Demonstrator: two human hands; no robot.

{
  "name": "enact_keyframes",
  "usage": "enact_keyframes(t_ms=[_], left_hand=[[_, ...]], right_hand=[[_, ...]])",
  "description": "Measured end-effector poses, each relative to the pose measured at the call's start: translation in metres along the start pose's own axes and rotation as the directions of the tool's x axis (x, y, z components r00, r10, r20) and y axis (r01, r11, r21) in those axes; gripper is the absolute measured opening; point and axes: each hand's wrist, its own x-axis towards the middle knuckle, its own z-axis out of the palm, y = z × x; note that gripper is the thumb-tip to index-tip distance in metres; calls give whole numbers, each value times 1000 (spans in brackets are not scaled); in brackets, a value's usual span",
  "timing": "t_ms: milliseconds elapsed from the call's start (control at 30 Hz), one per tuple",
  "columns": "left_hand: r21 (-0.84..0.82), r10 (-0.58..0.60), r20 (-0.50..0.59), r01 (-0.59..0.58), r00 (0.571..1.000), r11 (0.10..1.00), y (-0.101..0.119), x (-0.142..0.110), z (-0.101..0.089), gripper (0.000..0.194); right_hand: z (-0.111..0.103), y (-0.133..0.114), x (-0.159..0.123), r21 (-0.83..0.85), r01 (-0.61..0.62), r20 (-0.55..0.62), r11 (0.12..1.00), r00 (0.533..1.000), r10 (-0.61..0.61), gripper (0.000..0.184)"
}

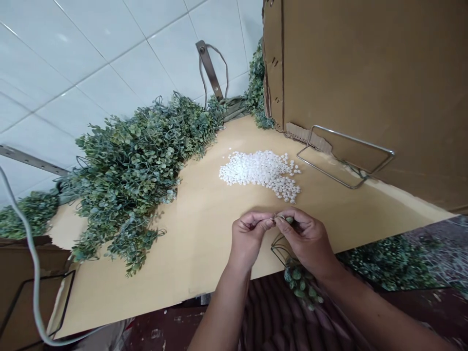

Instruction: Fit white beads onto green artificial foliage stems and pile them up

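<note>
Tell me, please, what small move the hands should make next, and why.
A sensible move might be to firm up the fingertip pinch: the left hand and right hand meet at a small item, mostly hidden, while a leafy sprig dangles below the right hand and the white pieces lie just beyond.

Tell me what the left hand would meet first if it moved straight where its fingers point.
Most likely the right hand, just ahead of the left hand; depth where they come together is unclear.
</note>
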Motion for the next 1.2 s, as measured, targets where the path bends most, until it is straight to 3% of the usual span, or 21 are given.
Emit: enact_keyframes(t_ms=[500, 800, 1200], left_hand=[[-54, 39, -87, -44, 995, 998, -4, -1, 5, 21], [-51, -5, 22, 6, 1000, 999, 1, 1, 5, 19], [-6, -8, 62, 9, 998, 1000, 5, 1, -4, 29]], right_hand=[[2, -1, -1, -9, -10, -34, 1000, 999, 10, 11], [-1, 3, -1, -6, -17, -33, 1000, 999, 17, 12], [-1, 1, -1, 17, 35, 16, 999, 999, -35, 10]])
